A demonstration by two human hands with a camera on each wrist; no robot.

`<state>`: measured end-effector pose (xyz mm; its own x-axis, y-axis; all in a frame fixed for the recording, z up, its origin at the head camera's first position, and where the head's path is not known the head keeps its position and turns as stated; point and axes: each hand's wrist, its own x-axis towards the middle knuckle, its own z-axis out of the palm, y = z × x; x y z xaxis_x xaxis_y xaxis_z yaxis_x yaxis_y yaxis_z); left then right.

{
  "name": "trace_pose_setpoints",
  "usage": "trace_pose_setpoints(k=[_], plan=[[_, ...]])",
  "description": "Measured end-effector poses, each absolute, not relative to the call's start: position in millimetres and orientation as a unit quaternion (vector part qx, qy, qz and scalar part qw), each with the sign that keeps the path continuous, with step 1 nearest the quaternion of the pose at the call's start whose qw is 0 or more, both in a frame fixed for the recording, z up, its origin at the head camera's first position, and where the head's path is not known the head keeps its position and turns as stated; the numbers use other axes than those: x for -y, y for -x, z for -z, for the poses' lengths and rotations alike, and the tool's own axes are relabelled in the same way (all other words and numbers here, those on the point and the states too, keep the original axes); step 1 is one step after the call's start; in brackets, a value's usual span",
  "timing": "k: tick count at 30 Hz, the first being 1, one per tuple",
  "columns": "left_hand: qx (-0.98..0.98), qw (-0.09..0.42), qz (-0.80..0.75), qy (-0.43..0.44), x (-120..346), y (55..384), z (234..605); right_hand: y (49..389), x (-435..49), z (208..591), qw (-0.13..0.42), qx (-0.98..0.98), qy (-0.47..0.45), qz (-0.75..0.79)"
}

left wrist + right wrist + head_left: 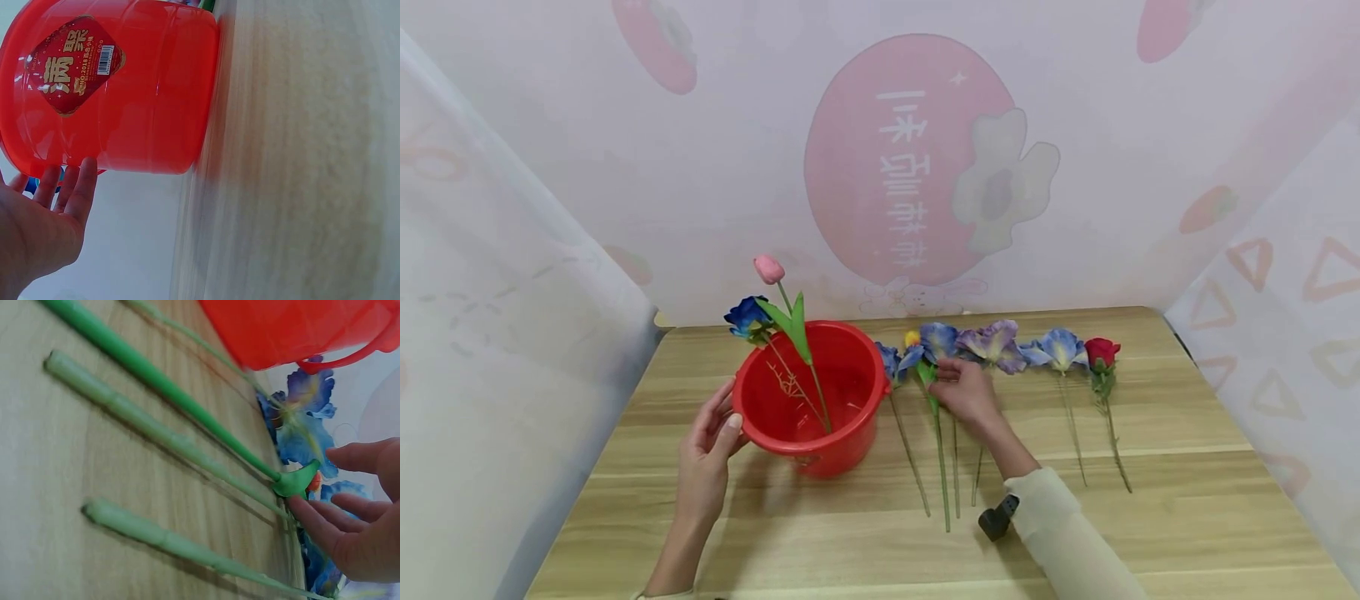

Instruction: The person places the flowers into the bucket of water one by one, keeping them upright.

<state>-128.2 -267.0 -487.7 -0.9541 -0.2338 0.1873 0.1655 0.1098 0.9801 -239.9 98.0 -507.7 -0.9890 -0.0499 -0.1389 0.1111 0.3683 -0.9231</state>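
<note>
Touching the outer wall of the red bucket [842,454], the left hand [707,454] is held with its fingers nearly straight. Round and of glossy, smooth plastic, the bucket is set on the wood-grained table [1187,533]; leaning in it are seen a smooth-budded pink tulip [768,269] and a ruffled blue rose [747,317]. By the right hand [966,392], thumb and fingers are parted around the curved green leaf [927,375] of the yellow tulip [912,337]; whether it is pinched cannot be told. Alongside are laid crinkled, broad-petalled irises [1060,348] and a tightly layered red rose [1102,354], all on thin stems [1116,442].
</note>
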Motion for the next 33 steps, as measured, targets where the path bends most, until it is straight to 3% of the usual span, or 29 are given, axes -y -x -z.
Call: trace_pose_setpoints(k=[16,33], plan=[[0.725,0.152,0.672,-0.004,267.2,127.4,488.0,249.0,-87.6,516.4,0.008,-0.889,-0.043,0.455],[0.722,0.151,0.675,-0.008,268.0,128.0,488.7,238.4,-103.3,489.2,0.012,-0.781,-0.049,0.623]])
